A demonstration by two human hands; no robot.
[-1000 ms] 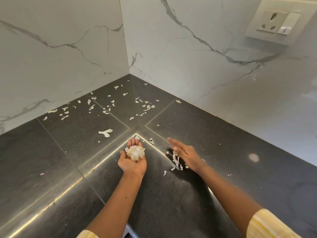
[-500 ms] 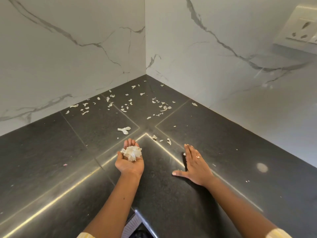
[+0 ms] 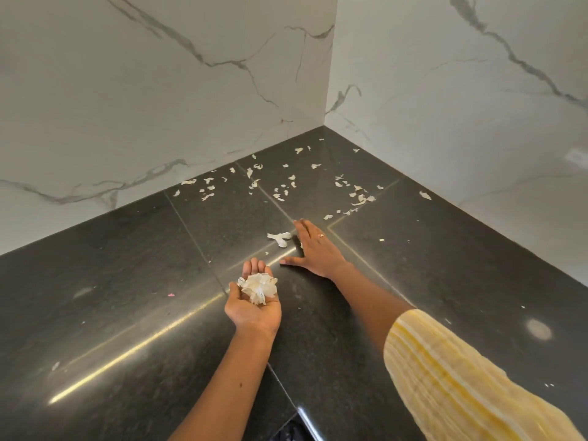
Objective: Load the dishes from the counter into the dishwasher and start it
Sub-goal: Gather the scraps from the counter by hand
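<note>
Many peel scraps [image 3: 358, 198] litter counter [image 3: 127, 265]; right hand [image 3: 316, 249] flat, fingers [image 3: 302, 230] straight; left hand [image 3: 251, 310] cups clump [image 3: 258, 286].

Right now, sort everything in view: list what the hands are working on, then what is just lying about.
Being worked on:
left hand, palm up, carrying a pile of peels
right hand, flat on the counter beside a large peel
scattered peels toward the corner

Just there:
marble walls
pink speck
No dishes or dishwasher show.
</note>
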